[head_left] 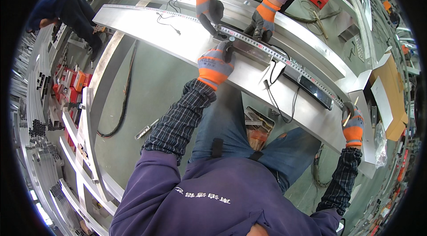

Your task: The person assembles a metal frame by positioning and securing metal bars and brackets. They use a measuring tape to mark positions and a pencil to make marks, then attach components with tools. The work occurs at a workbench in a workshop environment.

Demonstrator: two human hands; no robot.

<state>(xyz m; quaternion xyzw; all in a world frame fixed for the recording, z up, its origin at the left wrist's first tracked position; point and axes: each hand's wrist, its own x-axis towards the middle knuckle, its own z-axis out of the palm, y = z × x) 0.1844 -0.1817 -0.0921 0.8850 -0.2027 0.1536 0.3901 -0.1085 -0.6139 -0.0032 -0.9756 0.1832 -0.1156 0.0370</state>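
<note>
A steel measuring tape (173, 15) stretches along a wide silver metal beam (178, 44). My right hand (353, 127), in a grey and orange glove, is closed around the tape's right end, with a thin pencil-like stick (351, 112) in its grip. My left hand (216, 63), gloved alike, has its fingers curled at the left end of a shiny metal box section (251, 51), just below the tape; what they grip is hidden. Across the beam, a co-worker's gloved hands (207, 9) (262, 18) hold the tape. A glossy black rectangular device (316, 91) lies on the beam.
Black cables (291, 107) hang from the beam near my knees. An open cardboard box (386, 95) stands at right. A tray of tools (259, 124) sits on the floor between my legs. Metal bars (89, 147) and another person (66, 11) are at left.
</note>
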